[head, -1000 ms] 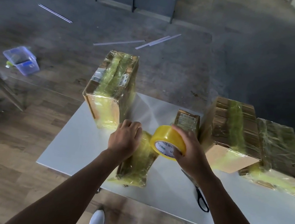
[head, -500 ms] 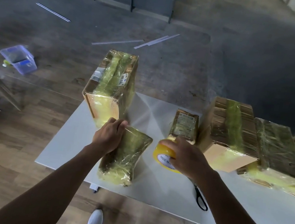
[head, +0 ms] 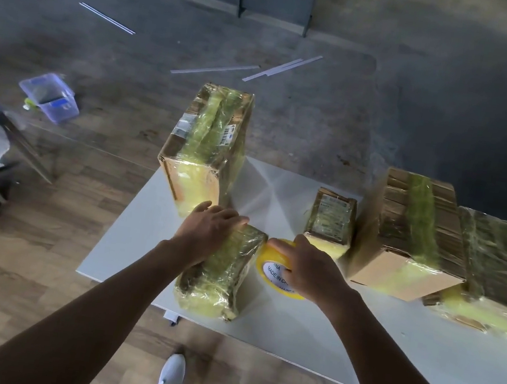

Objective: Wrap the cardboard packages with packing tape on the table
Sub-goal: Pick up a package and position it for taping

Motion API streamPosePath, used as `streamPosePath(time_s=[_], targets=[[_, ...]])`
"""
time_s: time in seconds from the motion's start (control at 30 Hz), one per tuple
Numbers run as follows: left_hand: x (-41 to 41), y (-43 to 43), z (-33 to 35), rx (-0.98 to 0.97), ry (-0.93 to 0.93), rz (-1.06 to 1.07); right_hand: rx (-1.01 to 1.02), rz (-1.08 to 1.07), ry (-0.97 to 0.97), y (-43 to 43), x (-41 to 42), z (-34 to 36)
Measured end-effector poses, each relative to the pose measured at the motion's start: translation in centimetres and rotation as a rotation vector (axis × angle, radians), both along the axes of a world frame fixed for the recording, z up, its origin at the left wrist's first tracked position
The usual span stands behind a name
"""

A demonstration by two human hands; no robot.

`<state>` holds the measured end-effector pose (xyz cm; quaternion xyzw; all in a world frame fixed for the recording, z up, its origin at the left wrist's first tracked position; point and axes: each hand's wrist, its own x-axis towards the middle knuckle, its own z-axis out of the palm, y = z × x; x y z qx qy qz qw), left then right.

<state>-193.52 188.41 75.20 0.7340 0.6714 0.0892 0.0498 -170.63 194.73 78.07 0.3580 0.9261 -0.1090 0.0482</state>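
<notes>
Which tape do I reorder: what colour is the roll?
The tape roll is yellow, white label inside; head view.

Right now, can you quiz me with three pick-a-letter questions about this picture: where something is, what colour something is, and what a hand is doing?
1. Where is the tape roll?
A) on the floor
B) beside the small package under the left hand
C) on the tall box

2. What colour is the tape roll?
A) blue
B) red
C) yellow

3. What is the right hand doing?
A) gripping the tape roll
B) lying flat on the table
C) waving

Answers: 1 B, the roll is just right of that package; 2 C, its rim is bright yellow; 3 A, the hand is curled round the roll.
</notes>
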Motion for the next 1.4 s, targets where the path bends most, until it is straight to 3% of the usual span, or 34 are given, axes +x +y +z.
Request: streamPosePath(time_s=[0.2,0.33,0.5,0.57,0.67,0.8,1.07,1.27,1.4], targets=[[3.7,1.6,2.1,-0.251,0.041,0.192,0.024,-0.011,0.011,-0.3,-0.1,-0.1],[5.7,1.9,1.1,-0.208,0.089,0.273,0.000,-0.041,0.039,-0.5,0.5,-0.2],[6.5,1.6,0.4,-0.133,-0.064,0.434,0.000,-0.025,0.107,-0.6,1.3,1.5],[6.7,1.5,0.7,-0.051,-0.102,0.396,0.054,-0.019,0.225,-0.3,1.7,2.7],[7.0,1.1,-0.2,0.037,-0.331,0.257,0.105,0.005,0.316,0.6,2.2,3.4],[6.9,1.9,-0.4,-0.050,-0.479,0.388,0.112,0.017,0.423,0.2,2.8,3.1],[6.9,2.2,-0.2,-0.054,-0.451,0.316,0.021,0.000,0.558,-0.6,5.1,1.5],[5.6,1.5,-1.0,-0.021,-0.590,0.325,-0.058,-0.020,0.437,-0.2,5.3,3.0],[4.6,1.1,-1.6,-0.045,-0.691,0.366,0.060,0.027,0.210,0.5,5.2,4.2]])
